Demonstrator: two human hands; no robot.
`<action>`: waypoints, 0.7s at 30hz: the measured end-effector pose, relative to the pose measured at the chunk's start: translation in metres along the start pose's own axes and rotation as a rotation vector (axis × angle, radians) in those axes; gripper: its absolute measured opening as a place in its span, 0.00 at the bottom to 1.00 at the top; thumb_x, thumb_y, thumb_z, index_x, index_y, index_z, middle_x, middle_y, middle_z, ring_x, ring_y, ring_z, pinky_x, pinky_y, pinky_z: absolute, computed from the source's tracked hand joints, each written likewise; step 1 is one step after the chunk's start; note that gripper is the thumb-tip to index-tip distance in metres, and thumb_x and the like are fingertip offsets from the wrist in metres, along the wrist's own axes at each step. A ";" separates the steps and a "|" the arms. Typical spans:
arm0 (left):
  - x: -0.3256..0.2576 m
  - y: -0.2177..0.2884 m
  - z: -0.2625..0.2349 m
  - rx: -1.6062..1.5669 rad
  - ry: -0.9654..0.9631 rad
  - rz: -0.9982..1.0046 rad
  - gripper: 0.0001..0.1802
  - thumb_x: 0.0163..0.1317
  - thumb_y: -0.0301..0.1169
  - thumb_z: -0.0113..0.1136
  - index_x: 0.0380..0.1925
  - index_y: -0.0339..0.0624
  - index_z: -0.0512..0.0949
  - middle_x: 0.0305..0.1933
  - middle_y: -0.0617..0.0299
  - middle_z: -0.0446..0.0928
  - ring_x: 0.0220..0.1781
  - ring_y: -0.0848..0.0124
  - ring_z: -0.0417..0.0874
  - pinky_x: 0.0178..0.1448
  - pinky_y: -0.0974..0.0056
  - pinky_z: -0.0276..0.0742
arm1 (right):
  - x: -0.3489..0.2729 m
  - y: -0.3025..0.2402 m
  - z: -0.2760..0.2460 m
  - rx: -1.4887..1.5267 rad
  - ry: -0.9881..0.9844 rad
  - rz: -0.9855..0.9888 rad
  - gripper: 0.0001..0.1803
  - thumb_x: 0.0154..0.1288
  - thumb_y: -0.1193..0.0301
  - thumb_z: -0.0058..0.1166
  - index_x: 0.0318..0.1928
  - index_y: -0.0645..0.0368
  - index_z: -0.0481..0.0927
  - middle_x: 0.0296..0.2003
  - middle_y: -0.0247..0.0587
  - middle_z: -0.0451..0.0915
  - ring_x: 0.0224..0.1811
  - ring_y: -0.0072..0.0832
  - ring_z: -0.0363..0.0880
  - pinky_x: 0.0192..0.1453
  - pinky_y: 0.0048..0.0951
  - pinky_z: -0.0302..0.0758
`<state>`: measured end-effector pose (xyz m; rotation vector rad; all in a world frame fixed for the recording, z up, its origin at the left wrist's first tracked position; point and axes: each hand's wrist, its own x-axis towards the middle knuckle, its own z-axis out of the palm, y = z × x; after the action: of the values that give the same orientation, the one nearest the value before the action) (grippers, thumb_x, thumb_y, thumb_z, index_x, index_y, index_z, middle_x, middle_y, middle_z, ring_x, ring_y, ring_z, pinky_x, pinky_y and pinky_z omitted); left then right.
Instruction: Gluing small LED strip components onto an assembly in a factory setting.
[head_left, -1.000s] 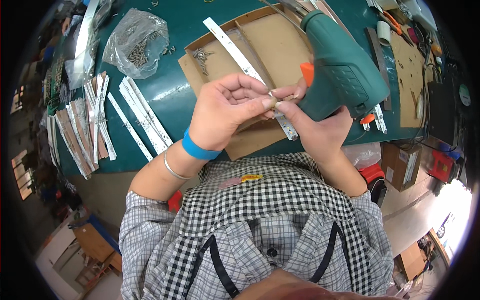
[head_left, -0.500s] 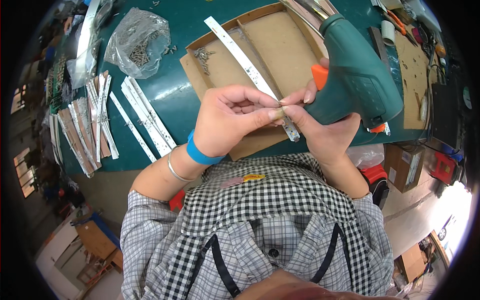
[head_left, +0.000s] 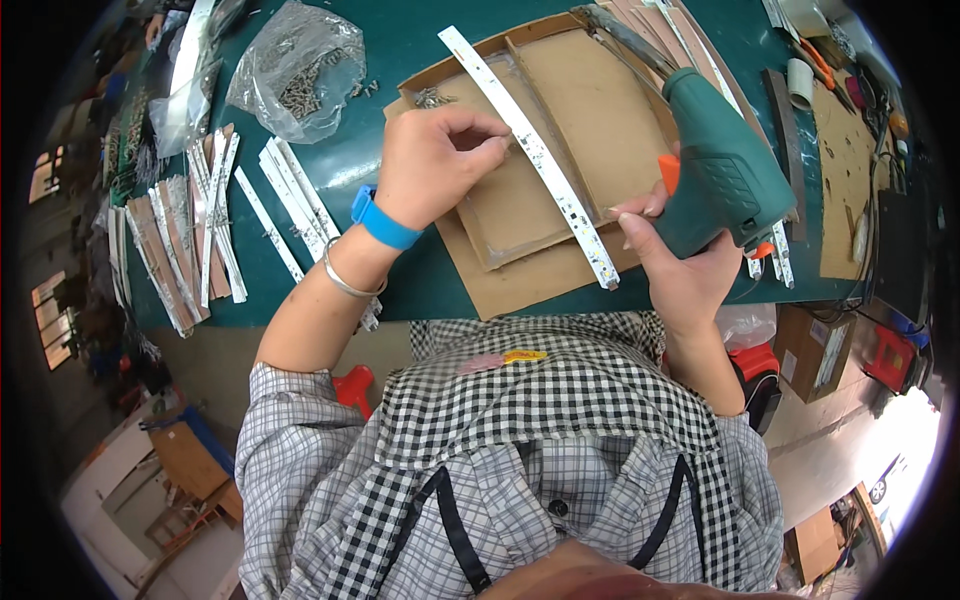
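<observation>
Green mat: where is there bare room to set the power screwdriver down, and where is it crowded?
Bare mat lies between the screw bag and the cardboard tray, and along the near edge below the left hand. The left side, stacked with white strips, and the far right, with tools, are crowded.

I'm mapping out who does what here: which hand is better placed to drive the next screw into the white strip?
Probably the right hand: it already grips the green power screwdriver beside the white strip. The left hand rests pinched over the strip on the cardboard tray, steadying it, with no tool.
</observation>
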<state>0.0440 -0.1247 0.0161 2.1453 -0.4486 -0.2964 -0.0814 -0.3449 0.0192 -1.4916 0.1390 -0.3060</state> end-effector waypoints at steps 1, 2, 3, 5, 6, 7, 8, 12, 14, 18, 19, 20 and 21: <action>0.001 -0.002 0.001 0.010 0.005 0.021 0.09 0.60 0.25 0.65 0.38 0.31 0.84 0.33 0.58 0.87 0.35 0.75 0.88 0.40 0.72 0.83 | -0.001 0.001 -0.001 -0.013 0.025 -0.005 0.20 0.59 0.85 0.63 0.51 0.69 0.73 0.35 0.39 0.82 0.39 0.27 0.84 0.46 0.28 0.81; 0.001 -0.001 0.001 0.026 0.007 0.017 0.08 0.60 0.25 0.65 0.38 0.32 0.85 0.32 0.58 0.87 0.35 0.75 0.88 0.40 0.72 0.83 | -0.001 0.001 -0.002 -0.025 0.021 0.003 0.21 0.58 0.85 0.63 0.52 0.69 0.73 0.35 0.39 0.81 0.39 0.27 0.84 0.47 0.28 0.81; 0.001 0.001 0.001 0.040 0.007 0.014 0.08 0.60 0.25 0.65 0.38 0.32 0.85 0.32 0.59 0.87 0.34 0.75 0.88 0.40 0.72 0.83 | -0.002 0.001 -0.003 -0.040 0.019 0.011 0.21 0.58 0.85 0.63 0.52 0.69 0.72 0.36 0.38 0.81 0.39 0.27 0.84 0.47 0.28 0.81; 0.001 0.001 0.002 0.046 0.011 0.019 0.08 0.60 0.26 0.65 0.38 0.33 0.85 0.32 0.59 0.87 0.34 0.75 0.88 0.40 0.73 0.83 | -0.002 0.002 -0.006 -0.041 0.018 0.009 0.22 0.58 0.85 0.63 0.53 0.68 0.72 0.36 0.38 0.80 0.40 0.27 0.83 0.47 0.29 0.81; 0.001 0.000 0.002 0.039 0.017 0.027 0.08 0.60 0.26 0.65 0.38 0.34 0.85 0.32 0.60 0.87 0.34 0.76 0.88 0.40 0.73 0.83 | -0.002 0.004 -0.006 -0.025 0.020 -0.002 0.22 0.58 0.86 0.63 0.53 0.68 0.71 0.37 0.38 0.80 0.40 0.27 0.83 0.47 0.29 0.81; 0.001 -0.001 0.003 0.033 0.023 0.035 0.08 0.60 0.26 0.66 0.38 0.34 0.85 0.32 0.60 0.87 0.34 0.76 0.88 0.40 0.73 0.83 | -0.002 0.006 -0.007 -0.009 0.021 -0.013 0.23 0.58 0.86 0.63 0.53 0.68 0.71 0.37 0.37 0.80 0.40 0.27 0.83 0.48 0.29 0.81; 0.000 -0.001 0.004 0.040 0.027 0.035 0.08 0.60 0.26 0.66 0.38 0.34 0.85 0.32 0.60 0.87 0.34 0.76 0.88 0.40 0.73 0.83 | -0.002 0.006 -0.008 0.010 0.019 -0.011 0.23 0.58 0.86 0.63 0.53 0.68 0.71 0.37 0.37 0.80 0.40 0.27 0.83 0.48 0.29 0.81; 0.000 -0.001 0.005 0.068 0.033 0.052 0.08 0.59 0.26 0.66 0.38 0.34 0.85 0.32 0.59 0.87 0.34 0.76 0.88 0.40 0.72 0.83 | -0.002 0.003 -0.008 0.024 -0.003 0.004 0.31 0.56 0.88 0.61 0.61 0.69 0.66 0.36 0.38 0.75 0.40 0.30 0.81 0.46 0.31 0.81; 0.000 -0.002 0.005 0.088 0.032 0.059 0.08 0.59 0.26 0.66 0.38 0.34 0.85 0.32 0.58 0.87 0.34 0.76 0.88 0.40 0.72 0.83 | -0.003 0.002 -0.009 -0.007 -0.018 0.011 0.36 0.56 0.90 0.59 0.65 0.70 0.63 0.36 0.38 0.73 0.39 0.32 0.81 0.45 0.32 0.81; -0.002 -0.001 0.005 0.123 0.046 0.062 0.09 0.59 0.25 0.66 0.38 0.34 0.86 0.32 0.57 0.87 0.34 0.75 0.88 0.40 0.72 0.83 | -0.003 0.001 -0.011 -0.045 -0.026 0.023 0.36 0.56 0.90 0.59 0.66 0.70 0.63 0.36 0.38 0.73 0.39 0.31 0.81 0.44 0.31 0.81; -0.002 0.000 0.005 0.126 0.050 0.067 0.09 0.59 0.25 0.66 0.38 0.34 0.86 0.32 0.57 0.87 0.34 0.75 0.88 0.40 0.72 0.83 | -0.004 0.001 -0.011 -0.049 -0.022 0.029 0.36 0.56 0.90 0.59 0.66 0.70 0.63 0.36 0.39 0.73 0.39 0.31 0.81 0.44 0.31 0.81; -0.002 -0.001 0.005 0.103 0.049 0.056 0.09 0.58 0.24 0.66 0.38 0.34 0.86 0.32 0.58 0.87 0.34 0.75 0.88 0.40 0.72 0.83 | -0.003 0.000 -0.011 -0.037 -0.025 0.034 0.36 0.56 0.89 0.59 0.66 0.70 0.63 0.36 0.39 0.73 0.39 0.31 0.81 0.43 0.31 0.81; -0.002 -0.002 0.005 0.081 0.048 0.045 0.08 0.58 0.24 0.66 0.38 0.34 0.86 0.32 0.58 0.87 0.34 0.76 0.88 0.40 0.72 0.83 | -0.003 0.000 -0.012 -0.025 -0.028 0.039 0.36 0.56 0.89 0.59 0.66 0.70 0.63 0.36 0.39 0.73 0.39 0.31 0.81 0.43 0.30 0.81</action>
<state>0.0405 -0.1266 0.0119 2.2132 -0.4875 -0.2041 -0.0877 -0.3551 0.0183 -1.5157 0.1492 -0.2526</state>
